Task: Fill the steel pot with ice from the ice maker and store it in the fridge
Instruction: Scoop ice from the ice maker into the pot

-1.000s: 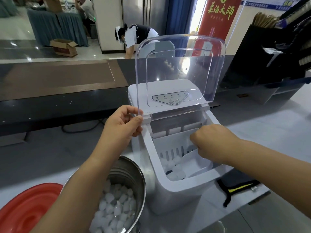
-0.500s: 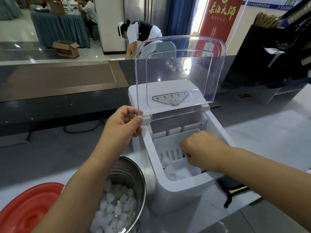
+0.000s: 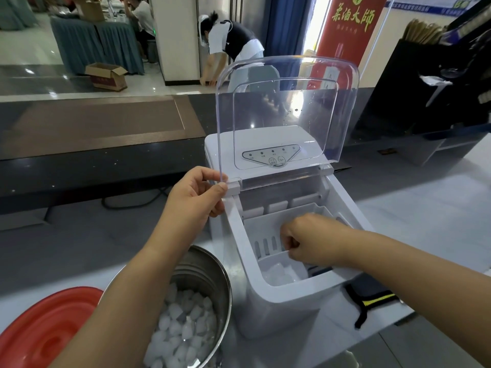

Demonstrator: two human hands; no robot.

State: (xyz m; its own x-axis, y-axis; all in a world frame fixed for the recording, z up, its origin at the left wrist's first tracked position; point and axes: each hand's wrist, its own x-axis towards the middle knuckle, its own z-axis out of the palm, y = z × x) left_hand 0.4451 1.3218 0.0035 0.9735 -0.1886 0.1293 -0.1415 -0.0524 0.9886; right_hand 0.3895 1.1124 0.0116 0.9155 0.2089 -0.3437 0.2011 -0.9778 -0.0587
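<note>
The white ice maker (image 3: 287, 309) stands on the counter with its clear lid (image 3: 287, 112) raised upright. My left hand (image 3: 196, 195) pinches the lid's lower left corner by the hinge. My right hand (image 3: 308, 244) is inside the machine's basket, fingers curled round the handle of a white scoop (image 3: 281, 272) that holds some ice. The steel pot (image 3: 212, 277) sits low at the left of the machine, with a heap of ice pieces (image 3: 183, 330) in it. My left forearm crosses over part of the pot.
A red lid (image 3: 45, 333) lies at the bottom left beside the pot. A black and yellow strap (image 3: 369, 301) lies to the right of the machine. A dark raised counter (image 3: 79, 166) runs behind, with a black cable under it. A person bends over in the hall beyond.
My right hand has moved left and lower inside the basket, dragging the scoop through the ice. The left hand has kept its hold on the lid.
</note>
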